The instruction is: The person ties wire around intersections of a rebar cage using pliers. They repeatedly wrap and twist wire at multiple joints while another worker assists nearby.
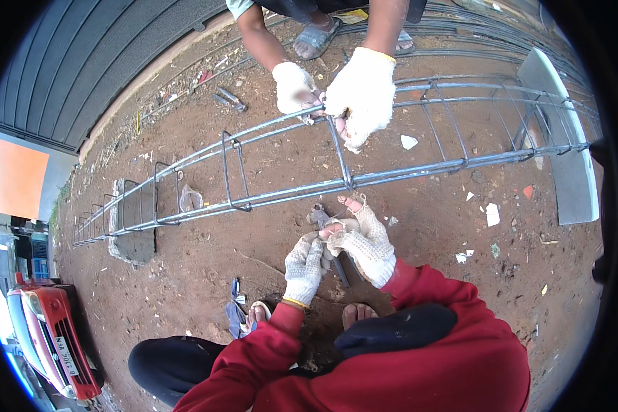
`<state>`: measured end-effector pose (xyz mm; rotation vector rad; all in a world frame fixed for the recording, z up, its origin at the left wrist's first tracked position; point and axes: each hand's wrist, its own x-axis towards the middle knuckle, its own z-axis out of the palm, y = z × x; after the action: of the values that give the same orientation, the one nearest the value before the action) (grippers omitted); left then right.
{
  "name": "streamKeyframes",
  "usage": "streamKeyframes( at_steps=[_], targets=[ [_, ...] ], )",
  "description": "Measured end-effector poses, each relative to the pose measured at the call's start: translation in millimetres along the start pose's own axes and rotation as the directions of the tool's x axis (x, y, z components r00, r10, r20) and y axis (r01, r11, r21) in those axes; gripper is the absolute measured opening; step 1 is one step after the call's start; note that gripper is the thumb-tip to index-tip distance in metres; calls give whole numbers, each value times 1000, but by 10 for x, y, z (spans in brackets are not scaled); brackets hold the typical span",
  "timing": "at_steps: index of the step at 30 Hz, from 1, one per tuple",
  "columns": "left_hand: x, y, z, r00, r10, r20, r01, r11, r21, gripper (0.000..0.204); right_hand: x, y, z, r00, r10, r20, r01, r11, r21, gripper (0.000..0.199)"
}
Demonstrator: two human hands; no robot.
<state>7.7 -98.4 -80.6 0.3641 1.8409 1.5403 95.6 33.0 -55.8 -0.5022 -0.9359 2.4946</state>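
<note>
Just off the near edge of the steel rebar cage (340, 152), partly hidden: a dark metal tool (319, 217). Around it, left hand (304, 268) curled, fingertips against the right hand (365, 248), with one right finger stretched toward that edge; cannot tell the exact thing pinched. Open dirt ground (199, 281) to either side, feet (358, 316) close behind. Touching the cage's far edge, a co-worker's gloved hands (364, 93). Past that edge, pliers (232, 100). Farther out, concrete block (134, 244) near the cage's left end, pale board (574, 192) at its right.

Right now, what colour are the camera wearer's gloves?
Off-white on both left glove and right glove, best seen in the head view.
</note>
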Motion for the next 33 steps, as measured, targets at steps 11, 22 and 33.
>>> streamKeyframes(
  at_steps=[11,22,33],
  targets=[
    [-164,55,55,999,-3,-38,10,985,173,23,86,158,2,977,-98,-189,107,993,38,47],
    [-316,382,-115,985,-151,78,147,988,48,29,39,172,-123,990,-35,135,36,999,-8,20],
    [-426,173,-269,994,92,-55,-79,976,205,22,47,186,-69,975,214,66,-209,975,-74,29]
  ],
)
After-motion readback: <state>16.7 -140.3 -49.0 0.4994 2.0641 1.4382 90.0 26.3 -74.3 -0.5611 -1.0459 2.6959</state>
